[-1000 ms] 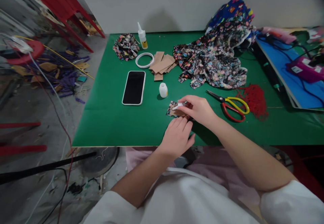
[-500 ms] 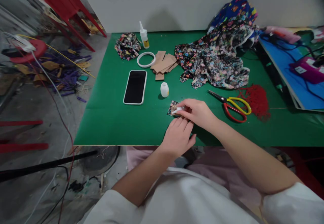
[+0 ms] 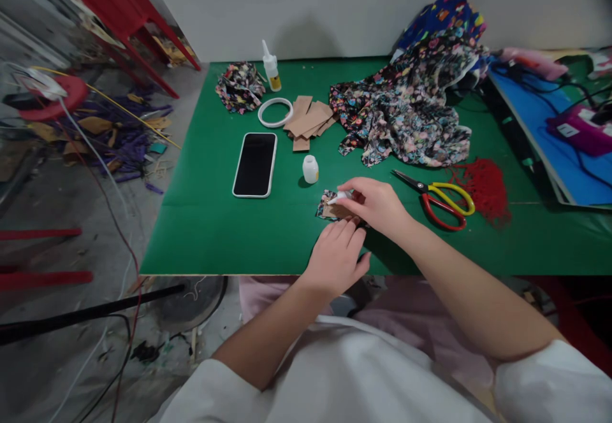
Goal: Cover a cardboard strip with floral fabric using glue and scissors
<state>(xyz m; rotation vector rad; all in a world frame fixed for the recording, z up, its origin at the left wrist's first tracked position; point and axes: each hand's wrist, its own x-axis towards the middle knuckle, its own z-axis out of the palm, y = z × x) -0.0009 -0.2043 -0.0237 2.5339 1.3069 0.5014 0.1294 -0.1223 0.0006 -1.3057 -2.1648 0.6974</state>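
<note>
A small floral fabric piece (image 3: 322, 204) lies near the table's front edge with a brown card strip (image 3: 333, 211) on it. My right hand (image 3: 375, 203) pinches a small white nozzle (image 3: 338, 198), its tip pointing left over the card's upper edge. Below, my left hand (image 3: 336, 254) lies on the table edge, fingertips on the near side of the fabric, thumb apart, holding nothing. Just behind the fabric stands a white bottle (image 3: 310, 169) without a nozzle. Scissors (image 3: 433, 197) with yellow and red handles rest right of my right hand.
On the green table (image 3: 201, 232) are a phone (image 3: 255, 165), white ring (image 3: 275, 113), brown cards (image 3: 310, 120), nozzle-topped bottle (image 3: 272, 71), floral cloth (image 3: 406, 117), fabric bundle (image 3: 240, 86) and red threads (image 3: 488, 190). A blue board (image 3: 535, 136) with cables lies right.
My right hand and the nozzle have moved slightly up, away from me, uncovering more of the brown card. My left hand has stayed in place.
</note>
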